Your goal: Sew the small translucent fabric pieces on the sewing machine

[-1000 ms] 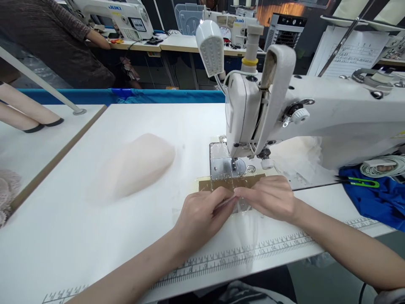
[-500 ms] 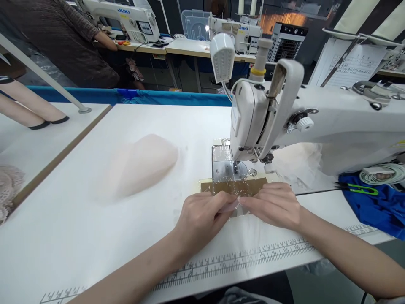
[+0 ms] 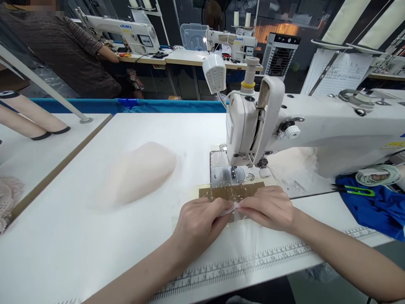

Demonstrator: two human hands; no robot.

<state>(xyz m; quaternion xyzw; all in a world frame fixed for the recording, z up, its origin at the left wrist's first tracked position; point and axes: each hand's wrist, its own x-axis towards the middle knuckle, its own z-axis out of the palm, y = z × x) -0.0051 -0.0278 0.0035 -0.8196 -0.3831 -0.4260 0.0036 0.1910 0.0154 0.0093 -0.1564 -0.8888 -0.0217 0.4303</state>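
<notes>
Just in front of the needle plate, my left hand [image 3: 199, 217] and my right hand [image 3: 268, 207] meet with fingertips almost touching. Both pinch a small piece of sheer white fabric [image 3: 233, 207] between thumb and fingers. Beneath them lies a brown strip [image 3: 218, 193] fixed to the table under clear tape. The sewing machine's [image 3: 248, 126] head stands directly beyond my hands, with its metal needle plate [image 3: 220, 174] a little past my fingers. Most of the fabric is hidden by my fingers or too sheer to make out.
A sheer beige cup-shaped piece [image 3: 145, 171] lies on the white table at left. More sheer fabric [image 3: 294, 166] sits under the machine arm. Green thread snips [image 3: 357, 191] rest on blue cloth [image 3: 373, 211] at right. A printed ruler [image 3: 247, 264] follows the front edge. A co-worker [image 3: 69, 59] sits beyond.
The view has tilted up slightly and shifted, so the machine appears lower and further left. My hands keep their pinch on the fabric, which shows a little more between the fingertips.
</notes>
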